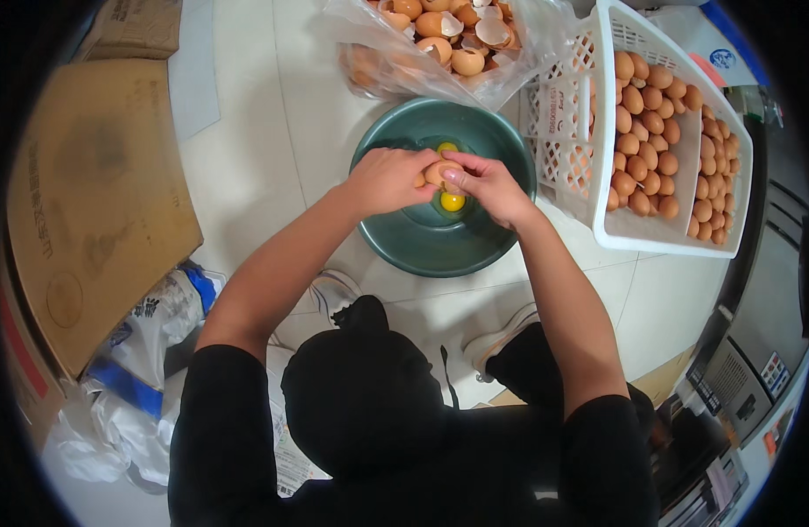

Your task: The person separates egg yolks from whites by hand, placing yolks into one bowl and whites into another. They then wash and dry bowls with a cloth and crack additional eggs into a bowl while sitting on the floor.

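Observation:
Over a green plastic basin (pixel 437 253) on the floor, both my hands hold a brown eggshell (pixel 437 174). My left hand (pixel 394 179) grips its left side, and my right hand (pixel 488 186) has the thumb and fingers on its right side. Directly below, a yellow egg yolk (pixel 452 201) with clear egg white shows in the basin; another yolk (pixel 447 148) shows just beyond my fingers. Whether the lower yolk is still leaving the shell, I cannot tell.
A clear plastic bag (pixel 404 66) of broken eggshells (pixel 468 61) touches the basin's far side. At right stands a white plastic crate (pixel 600 165) of whole brown eggs (pixel 648 155). A cardboard box (pixel 108 197) and plastic bags (pixel 134 421) lie at left.

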